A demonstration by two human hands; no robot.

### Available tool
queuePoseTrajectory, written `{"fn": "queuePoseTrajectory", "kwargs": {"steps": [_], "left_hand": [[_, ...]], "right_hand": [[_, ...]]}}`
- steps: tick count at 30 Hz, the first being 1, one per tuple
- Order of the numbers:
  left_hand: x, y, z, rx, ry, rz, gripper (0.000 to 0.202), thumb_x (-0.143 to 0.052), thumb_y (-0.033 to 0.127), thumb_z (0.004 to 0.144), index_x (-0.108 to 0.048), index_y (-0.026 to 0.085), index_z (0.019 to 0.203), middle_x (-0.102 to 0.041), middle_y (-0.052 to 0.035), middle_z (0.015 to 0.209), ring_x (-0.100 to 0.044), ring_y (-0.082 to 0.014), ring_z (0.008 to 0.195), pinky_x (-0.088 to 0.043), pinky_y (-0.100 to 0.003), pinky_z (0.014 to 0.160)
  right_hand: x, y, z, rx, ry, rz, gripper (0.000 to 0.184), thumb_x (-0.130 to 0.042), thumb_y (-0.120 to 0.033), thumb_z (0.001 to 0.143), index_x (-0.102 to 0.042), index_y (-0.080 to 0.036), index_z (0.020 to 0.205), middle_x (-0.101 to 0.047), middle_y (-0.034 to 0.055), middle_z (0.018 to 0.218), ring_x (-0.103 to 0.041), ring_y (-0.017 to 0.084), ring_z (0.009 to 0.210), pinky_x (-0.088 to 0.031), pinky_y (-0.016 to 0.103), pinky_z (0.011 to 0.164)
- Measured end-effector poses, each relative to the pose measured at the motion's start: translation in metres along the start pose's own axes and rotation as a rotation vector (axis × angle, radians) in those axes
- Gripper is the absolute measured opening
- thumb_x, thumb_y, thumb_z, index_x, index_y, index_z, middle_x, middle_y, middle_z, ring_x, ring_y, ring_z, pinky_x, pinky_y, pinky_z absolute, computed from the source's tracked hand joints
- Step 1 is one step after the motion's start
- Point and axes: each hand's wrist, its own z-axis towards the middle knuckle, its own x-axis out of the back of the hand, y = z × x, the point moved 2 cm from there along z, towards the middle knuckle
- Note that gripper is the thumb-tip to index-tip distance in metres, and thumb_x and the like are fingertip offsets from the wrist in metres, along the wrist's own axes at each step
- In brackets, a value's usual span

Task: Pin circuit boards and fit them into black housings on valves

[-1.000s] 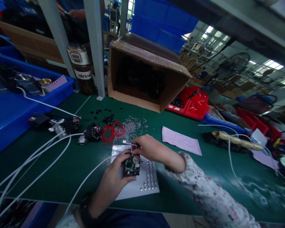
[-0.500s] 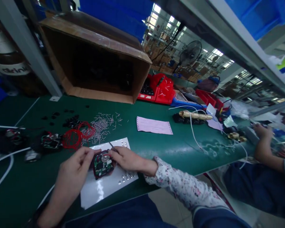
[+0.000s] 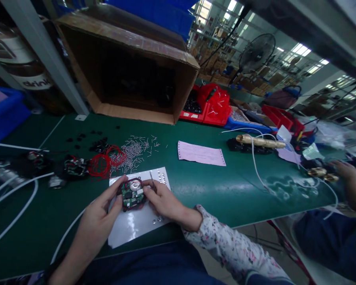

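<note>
Head view shows the left hand (image 3: pixel 99 215) with its fingers clamped on the left edge of a green circuit board (image 3: pixel 130 196), held over a glossy white sheet (image 3: pixel 121 233) on the bench (image 3: pixel 201 190). The right hand (image 3: pixel 166 201) has its fingers closed round a slim tool (image 3: pixel 152 180), against the circuit board's right side. Red wire coils (image 3: pixel 98 166) and scattered pins (image 3: pixel 133 150) lie beyond.

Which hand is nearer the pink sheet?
Right: the right hand is left of the pink sheet, toward the person; the left hand is farther left, past the circuit board.
</note>
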Motion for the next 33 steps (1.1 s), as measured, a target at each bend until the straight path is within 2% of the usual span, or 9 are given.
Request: {"fn": "queuePoseTrajectory", "kwargs": {"steps": [2, 5, 10, 16, 20, 23, 25, 29, 33], "left_hand": [[-0.002, -0.003, 0.001, -0.017, -0.067, -0.114, 0.065, -0.053, 0.045, 0.081, -0.038, 0.022, 0.140, -0.045, -0.0047, 0.142, -0.044, -0.0272, 0.128, -0.031, -0.046, 0.110], [-0.005, -0.005, 0.000, -0.035, -0.125, -0.194, 0.074, -0.056, 0.037, 0.079, -0.026, 0.021, 0.145, -0.033, -0.0053, 0.149, -0.031, -0.0268, 0.136, -0.020, -0.047, 0.113], [-0.012, -0.006, -0.005, -0.077, -0.104, -0.177, 0.077, -0.055, 0.025, 0.078, -0.020, 0.021, 0.147, -0.031, -0.0055, 0.150, -0.028, -0.0266, 0.137, -0.016, -0.047, 0.115], [-0.013, -0.004, -0.006, -0.075, -0.088, -0.091, 0.076, -0.054, 0.029, 0.081, -0.017, 0.023, 0.147, -0.033, -0.0062, 0.149, -0.029, -0.0273, 0.137, -0.018, -0.048, 0.116], [-0.008, 0.002, -0.006, -0.068, -0.110, 0.007, 0.075, -0.051, 0.034, 0.083, -0.015, 0.023, 0.148, -0.031, -0.0058, 0.150, -0.024, -0.0293, 0.139, -0.017, -0.051, 0.116], [-0.007, 0.003, -0.006, -0.098, -0.130, -0.001, 0.071, -0.047, 0.039, 0.087, -0.014, 0.023, 0.148, -0.028, -0.0057, 0.152, -0.019, -0.0295, 0.141, -0.015, -0.051, 0.117], [-0.010, 0.001, -0.004, -0.087, -0.149, -0.029, 0.072, -0.049, 0.042, 0.087, -0.015, 0.024, 0.148, -0.029, -0.0068, 0.150, -0.025, -0.0304, 0.139, -0.020, -0.050, 0.116], [-0.017, -0.005, 0.003, -0.045, -0.121, -0.081, 0.073, -0.065, 0.038, 0.077, -0.028, 0.026, 0.139, -0.043, -0.0097, 0.138, -0.048, -0.0301, 0.121, -0.039, -0.049, 0.105], [-0.018, -0.009, 0.006, -0.099, -0.077, -0.096, 0.071, -0.069, 0.037, 0.073, -0.033, 0.027, 0.134, -0.044, -0.0088, 0.133, -0.047, -0.0293, 0.119, -0.038, -0.049, 0.105]], "right_hand": [[-0.002, -0.001, -0.003, -0.036, -0.021, 0.090, 0.031, -0.048, -0.037, 0.088, -0.056, -0.016, 0.109, -0.036, -0.0092, 0.049, -0.031, 0.009, 0.040, -0.033, 0.022, 0.047], [-0.002, -0.002, -0.010, -0.051, -0.026, 0.104, 0.037, -0.054, -0.036, 0.085, -0.057, -0.016, 0.115, -0.043, -0.0072, 0.055, -0.027, 0.007, 0.041, -0.027, 0.020, 0.043], [-0.004, 0.000, -0.017, -0.110, -0.046, 0.151, 0.048, -0.063, -0.036, 0.079, -0.055, -0.015, 0.121, -0.056, -0.0010, 0.073, -0.029, 0.005, 0.043, -0.023, 0.019, 0.040], [-0.007, 0.008, -0.016, -0.172, 0.018, 0.243, 0.057, -0.073, -0.038, 0.071, -0.054, -0.014, 0.120, -0.060, -0.0005, 0.072, -0.029, 0.004, 0.042, -0.021, 0.018, 0.037], [0.018, 0.003, -0.023, -0.138, 0.103, 0.236, 0.046, -0.069, -0.049, 0.076, -0.062, -0.015, 0.107, -0.066, 0.0039, 0.076, -0.024, 0.003, 0.038, -0.017, 0.018, 0.035], [0.047, -0.002, -0.039, -0.051, 0.266, 0.318, 0.055, -0.053, -0.065, 0.082, -0.069, -0.013, 0.083, -0.065, 0.0069, 0.073, -0.034, 0.005, 0.043, -0.030, 0.019, 0.040], [0.060, -0.001, -0.050, -0.036, 0.352, 0.334, 0.068, -0.044, -0.074, 0.081, -0.068, -0.012, 0.066, -0.059, 0.0055, 0.063, -0.043, 0.007, 0.051, -0.036, 0.019, 0.046], [0.058, 0.019, -0.064, -0.146, 0.494, 0.405, 0.074, -0.036, -0.081, 0.077, -0.062, -0.013, 0.063, -0.050, 0.0006, 0.047, -0.033, 0.005, 0.036, -0.022, 0.017, 0.035], [0.041, 0.035, -0.069, -0.140, 0.512, 0.390, 0.049, -0.067, -0.063, 0.073, -0.061, -0.014, 0.080, -0.069, 0.0087, 0.068, -0.060, 0.013, 0.053, -0.045, 0.021, 0.049]]}}
